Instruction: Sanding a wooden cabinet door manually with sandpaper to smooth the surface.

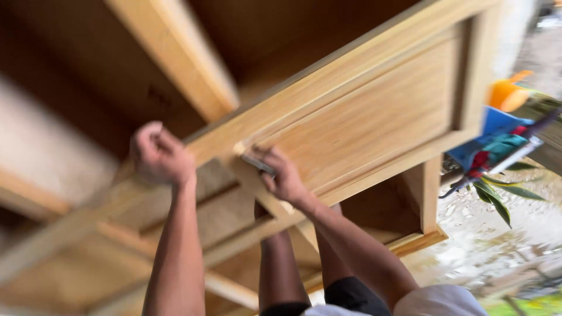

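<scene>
A light wooden cabinet door (374, 111) with a recessed panel fills the middle of the view, swung out from a wooden cabinet frame (175, 52). My left hand (159, 155) grips the door's top edge at its left end. My right hand (281, 172) presses a small grey piece, seemingly sandpaper (257, 164), against the lower left corner of the panel's frame. The view is blurred by motion.
The cabinet's inner shelves and rails (222, 234) lie below my arms, with my legs visible behind them. To the right are an orange object (508, 93), a blue and red bundle (492, 146), green leaves (497, 199) and wet ground (492, 240).
</scene>
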